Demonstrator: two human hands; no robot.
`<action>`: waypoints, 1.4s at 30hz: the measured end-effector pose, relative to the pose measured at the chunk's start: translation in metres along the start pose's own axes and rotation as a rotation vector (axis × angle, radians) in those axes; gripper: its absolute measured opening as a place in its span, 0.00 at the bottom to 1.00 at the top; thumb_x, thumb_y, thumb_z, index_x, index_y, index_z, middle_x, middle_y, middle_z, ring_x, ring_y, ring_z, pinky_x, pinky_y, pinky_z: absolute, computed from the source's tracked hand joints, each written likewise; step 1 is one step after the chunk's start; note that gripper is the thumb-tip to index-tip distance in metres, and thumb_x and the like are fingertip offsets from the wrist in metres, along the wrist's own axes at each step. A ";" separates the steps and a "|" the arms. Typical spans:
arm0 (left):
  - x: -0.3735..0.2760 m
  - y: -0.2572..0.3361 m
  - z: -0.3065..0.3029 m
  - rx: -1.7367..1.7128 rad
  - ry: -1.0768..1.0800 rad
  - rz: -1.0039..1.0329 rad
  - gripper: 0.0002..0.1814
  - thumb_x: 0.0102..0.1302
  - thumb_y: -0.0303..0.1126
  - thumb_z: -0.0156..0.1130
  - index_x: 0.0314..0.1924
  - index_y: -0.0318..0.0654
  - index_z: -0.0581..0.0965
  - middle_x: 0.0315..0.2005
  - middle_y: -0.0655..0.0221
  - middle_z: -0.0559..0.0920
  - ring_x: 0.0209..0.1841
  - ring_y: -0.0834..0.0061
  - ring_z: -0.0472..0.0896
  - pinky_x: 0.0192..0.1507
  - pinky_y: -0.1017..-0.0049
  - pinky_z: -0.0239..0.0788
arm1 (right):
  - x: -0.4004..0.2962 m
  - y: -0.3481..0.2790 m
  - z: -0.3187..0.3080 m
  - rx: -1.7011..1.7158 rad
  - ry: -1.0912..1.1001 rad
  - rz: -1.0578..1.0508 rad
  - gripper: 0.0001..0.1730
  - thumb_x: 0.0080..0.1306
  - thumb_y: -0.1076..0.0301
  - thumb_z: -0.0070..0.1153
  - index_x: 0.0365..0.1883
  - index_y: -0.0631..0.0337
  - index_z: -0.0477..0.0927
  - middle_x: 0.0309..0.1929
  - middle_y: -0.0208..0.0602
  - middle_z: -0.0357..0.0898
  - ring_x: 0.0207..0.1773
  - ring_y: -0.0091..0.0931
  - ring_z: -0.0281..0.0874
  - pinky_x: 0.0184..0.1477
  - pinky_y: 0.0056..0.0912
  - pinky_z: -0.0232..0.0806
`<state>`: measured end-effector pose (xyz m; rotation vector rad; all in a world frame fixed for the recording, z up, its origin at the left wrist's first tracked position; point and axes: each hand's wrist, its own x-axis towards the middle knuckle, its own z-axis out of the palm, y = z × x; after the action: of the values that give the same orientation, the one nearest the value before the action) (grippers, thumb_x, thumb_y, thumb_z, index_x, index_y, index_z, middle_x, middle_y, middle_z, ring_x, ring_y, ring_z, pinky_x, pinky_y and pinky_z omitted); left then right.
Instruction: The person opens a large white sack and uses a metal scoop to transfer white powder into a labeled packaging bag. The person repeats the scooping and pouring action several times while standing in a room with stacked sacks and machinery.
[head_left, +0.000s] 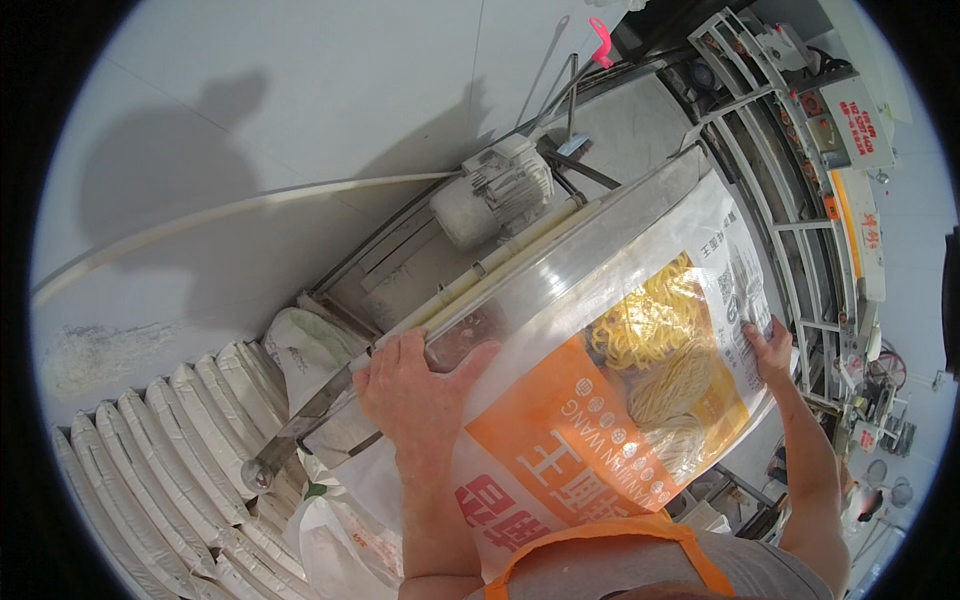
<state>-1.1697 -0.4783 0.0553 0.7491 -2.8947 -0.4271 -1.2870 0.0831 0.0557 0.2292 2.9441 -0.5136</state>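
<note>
A large flour sack (540, 442), printed orange and white with a picture of noodles, lies slanted across the top of a metal machine trough (600, 251) in front of my body. My right hand (771, 349) holds the sack's far right side, thumb on top and the other fingers out of sight underneath. My left hand (420, 382) grips the trough's near left rim, with fingers over the edge and thumb spread inward beside the sack. Behind the thumb, part of the trough's inside (469, 337) shows. The sack hides the rest of the opening.
Stacked white sacks (165, 450) and a plastic bag (345, 532) are at lower left. A dusty electric motor (491, 195) sits beyond the trough, with a hose (240, 206) along the wall. Roller machinery (795, 187) runs along the right. A person (862, 504) is far off.
</note>
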 end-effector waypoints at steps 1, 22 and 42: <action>0.000 0.000 0.000 -0.002 -0.004 -0.003 0.44 0.52 0.76 0.76 0.45 0.38 0.88 0.38 0.63 0.91 0.44 0.60 0.89 0.51 0.57 0.72 | 0.000 -0.002 0.000 0.000 -0.006 0.013 0.50 0.61 0.26 0.69 0.49 0.75 0.85 0.34 0.52 0.90 0.37 0.41 0.91 0.43 0.46 0.78; 0.000 -0.003 0.005 0.027 0.108 0.064 0.39 0.49 0.74 0.78 0.38 0.43 0.85 0.33 0.68 0.88 0.39 0.63 0.87 0.47 0.60 0.72 | 0.001 -0.002 0.001 0.006 0.010 -0.031 0.43 0.64 0.32 0.70 0.48 0.72 0.85 0.33 0.50 0.89 0.37 0.39 0.90 0.43 0.45 0.76; -0.001 0.000 0.001 -0.014 -0.001 -0.008 0.41 0.50 0.73 0.79 0.45 0.40 0.87 0.40 0.64 0.91 0.45 0.59 0.89 0.52 0.56 0.72 | -0.001 -0.010 -0.001 0.052 -0.015 -0.013 0.42 0.65 0.34 0.71 0.48 0.72 0.85 0.34 0.49 0.89 0.37 0.38 0.90 0.42 0.43 0.76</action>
<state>-1.1693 -0.4780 0.0546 0.7590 -2.8876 -0.4476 -1.2880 0.0746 0.0602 0.2110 2.9218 -0.5908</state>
